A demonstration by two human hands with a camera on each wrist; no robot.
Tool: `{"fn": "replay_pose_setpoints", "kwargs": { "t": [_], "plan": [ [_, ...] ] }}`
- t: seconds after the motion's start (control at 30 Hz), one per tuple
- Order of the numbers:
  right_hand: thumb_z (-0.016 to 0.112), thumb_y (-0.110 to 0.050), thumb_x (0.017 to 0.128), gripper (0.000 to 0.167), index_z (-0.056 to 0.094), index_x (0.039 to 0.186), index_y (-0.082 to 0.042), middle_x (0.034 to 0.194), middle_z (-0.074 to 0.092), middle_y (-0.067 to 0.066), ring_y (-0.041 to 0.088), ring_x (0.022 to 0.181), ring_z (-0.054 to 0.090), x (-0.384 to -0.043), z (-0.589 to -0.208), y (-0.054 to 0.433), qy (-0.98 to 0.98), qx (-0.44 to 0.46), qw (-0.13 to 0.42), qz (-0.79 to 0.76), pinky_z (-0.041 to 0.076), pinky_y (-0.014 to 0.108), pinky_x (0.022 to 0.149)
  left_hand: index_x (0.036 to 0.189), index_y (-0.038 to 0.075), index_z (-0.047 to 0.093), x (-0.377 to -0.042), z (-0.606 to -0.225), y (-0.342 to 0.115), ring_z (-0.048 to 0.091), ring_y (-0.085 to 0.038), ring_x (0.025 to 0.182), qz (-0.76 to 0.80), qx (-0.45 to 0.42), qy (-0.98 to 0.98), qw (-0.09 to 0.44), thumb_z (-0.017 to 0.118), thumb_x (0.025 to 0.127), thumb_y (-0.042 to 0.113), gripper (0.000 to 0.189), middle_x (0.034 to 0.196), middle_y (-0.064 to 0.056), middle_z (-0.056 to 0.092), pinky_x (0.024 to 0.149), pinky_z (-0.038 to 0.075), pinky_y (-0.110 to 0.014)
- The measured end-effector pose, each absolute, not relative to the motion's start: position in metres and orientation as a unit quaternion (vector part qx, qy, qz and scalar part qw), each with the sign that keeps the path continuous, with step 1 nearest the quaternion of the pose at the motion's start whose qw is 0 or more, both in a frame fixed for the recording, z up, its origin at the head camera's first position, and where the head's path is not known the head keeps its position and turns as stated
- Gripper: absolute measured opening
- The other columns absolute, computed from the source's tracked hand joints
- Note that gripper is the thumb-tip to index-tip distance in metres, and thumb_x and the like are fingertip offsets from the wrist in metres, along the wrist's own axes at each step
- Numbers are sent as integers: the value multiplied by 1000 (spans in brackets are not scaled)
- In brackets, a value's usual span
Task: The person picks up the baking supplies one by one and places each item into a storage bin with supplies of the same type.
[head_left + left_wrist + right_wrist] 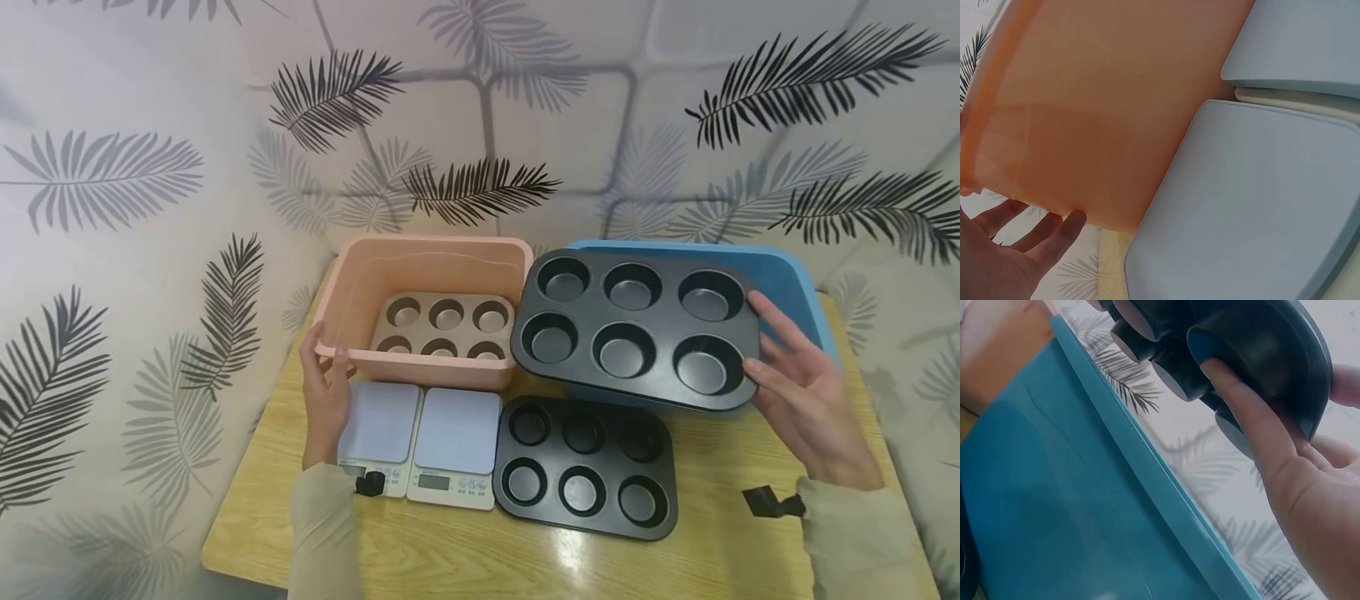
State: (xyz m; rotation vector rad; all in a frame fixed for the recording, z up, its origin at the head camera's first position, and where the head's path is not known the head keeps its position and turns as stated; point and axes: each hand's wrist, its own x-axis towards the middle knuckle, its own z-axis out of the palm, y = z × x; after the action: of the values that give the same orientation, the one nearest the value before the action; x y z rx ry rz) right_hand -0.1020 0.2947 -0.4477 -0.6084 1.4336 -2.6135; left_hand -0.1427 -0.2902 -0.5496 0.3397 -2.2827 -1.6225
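I have the left hand (327, 400) gripping the pink bin (431, 372) at its near-left corner. The raised muffin tin (636, 320) is above the blue bin (783, 275), pinched rightmost by the right hand (816, 398); I judge it's carrying, calling for steadiness.

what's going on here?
A person's right hand holds a black six-cup muffin pan over the blue bin. Their left hand touches the near left corner of the pink bin, which holds a beige muffin pan. Two digital scales and a second black muffin pan lie in front of the bins.
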Motion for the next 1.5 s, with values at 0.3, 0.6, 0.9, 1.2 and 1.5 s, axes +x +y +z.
{"fn": "replay_pose_setpoints", "kwargs": {
  "t": [0.3,0.6,0.9,1.2,1.5],
  "plan": [
    [32,27,103,79,16,175,-3,162,57,16,17,114,76,-124,-442,266,455,-202,71,-865,66,26,79,170,34,31,-142,-551,-291,55,-30,137,-576,125,-791,164,50,116,32,58,174,-5,38,104,57,-49],
    [36,24,105,82,16,176,-11,155,62,12,17,111,77,-130,-442,242,469,-194,88,-857,65,25,81,170,37,30,-145,-550,-292,54,-32,138,-585,121,-786,160,51,115,35,59,174,-3,36,102,55,-39],
    [44,17,108,84,16,177,-21,156,59,6,11,115,72,-136,-443,211,511,-162,103,-838,64,23,82,170,35,29,-144,-551,-289,57,-34,137,-570,121,-797,162,49,116,34,58,172,-9,40,96,57,-27],
    [51,10,109,83,14,177,-17,163,54,7,14,122,74,-155,-448,183,518,-145,141,-831,65,28,88,171,33,28,-143,-555,-289,57,-36,139,-566,122,-798,164,50,115,32,60,172,-12,40,95,55,-26],
    [58,2,109,83,20,177,-29,178,30,20,13,130,71,-181,-433,153,561,-109,156,-805,66,33,91,170,34,30,-144,-552,-288,56,-34,137,-569,123,-795,171,50,115,33,59,173,-9,38,99,55,-30]
  ]
}}
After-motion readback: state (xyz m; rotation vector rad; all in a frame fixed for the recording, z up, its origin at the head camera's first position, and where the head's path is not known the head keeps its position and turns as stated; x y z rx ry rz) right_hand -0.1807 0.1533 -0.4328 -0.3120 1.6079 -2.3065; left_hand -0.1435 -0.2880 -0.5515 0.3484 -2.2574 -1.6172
